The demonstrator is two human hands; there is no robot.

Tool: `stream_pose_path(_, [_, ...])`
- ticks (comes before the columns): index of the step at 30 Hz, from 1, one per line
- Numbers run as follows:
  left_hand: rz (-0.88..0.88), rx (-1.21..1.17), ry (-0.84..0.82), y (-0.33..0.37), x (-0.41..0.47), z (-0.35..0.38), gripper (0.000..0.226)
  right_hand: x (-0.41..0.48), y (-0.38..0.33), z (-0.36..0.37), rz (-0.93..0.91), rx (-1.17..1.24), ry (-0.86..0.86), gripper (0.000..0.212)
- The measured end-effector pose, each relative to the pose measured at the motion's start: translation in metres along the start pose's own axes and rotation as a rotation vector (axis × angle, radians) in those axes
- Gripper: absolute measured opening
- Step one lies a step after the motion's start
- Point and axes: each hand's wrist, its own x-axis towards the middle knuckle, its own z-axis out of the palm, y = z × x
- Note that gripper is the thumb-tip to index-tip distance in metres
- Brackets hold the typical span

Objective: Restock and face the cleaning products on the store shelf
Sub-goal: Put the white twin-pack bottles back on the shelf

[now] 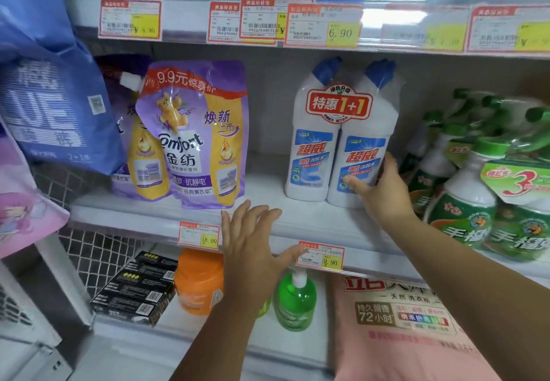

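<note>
The twin pack (339, 142) stood on the shelf (268, 190), the right hand (384, 190) gripping its lower right side, thumb on the label. The left hand (253, 240) hovered spread, holding nothing. Probably heavy, stiff, slippery film: best held low

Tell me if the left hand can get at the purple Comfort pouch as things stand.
Probably yes. The left hand is open and holds nothing, just right of the purple Comfort pouch at the shelf front. No product stands between them; the right hand grips the twin-pack bottles further right.
</note>
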Motion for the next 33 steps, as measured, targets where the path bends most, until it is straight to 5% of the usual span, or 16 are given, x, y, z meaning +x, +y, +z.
stream_pose_path(5, [-0.084,-0.010,-0.093,0.017,-0.002,-0.015,0.078,-0.011,-0.009,-0.007,0.178,-0.176,-0.064,0.061])
stream_pose_path(8, [-0.084,-0.062,-0.163,0.033,-0.014,-0.028,0.088,-0.062,-0.013,-0.037,-0.091,-0.170,-0.015,0.071])
stream_pose_path(11, [0.012,-0.050,-0.244,0.044,-0.046,-0.037,0.079,-0.127,0.000,-0.081,-0.270,-0.109,-0.064,0.045])
stream_pose_path(15, [-0.071,-0.120,-0.567,0.052,-0.129,-0.034,0.076,-0.191,0.069,-0.130,0.007,-0.255,-0.300,0.024])
stream_pose_path(19, [-0.138,-0.067,-0.930,0.056,-0.204,-0.032,0.078,-0.246,0.141,-0.160,0.394,-0.388,-0.478,0.044])
stream_pose_path(22, [-0.131,0.002,-1.102,0.059,-0.232,-0.030,0.079,-0.280,0.169,-0.159,0.472,-0.326,-0.614,0.073])
stream_pose_path(24, [-0.168,0.009,-1.148,0.064,-0.239,-0.026,0.082,-0.294,0.183,-0.147,0.482,-0.290,-0.599,0.068])
stream_pose_path(27, [-0.234,-0.020,-1.170,0.075,-0.245,-0.015,0.090,-0.299,0.193,-0.132,0.457,-0.297,-0.390,0.030])
stream_pose_path(33, [-0.313,-0.275,-1.043,0.095,-0.232,-0.003,0.089,-0.287,0.161,-0.138,0.372,-0.414,-0.360,0.027])
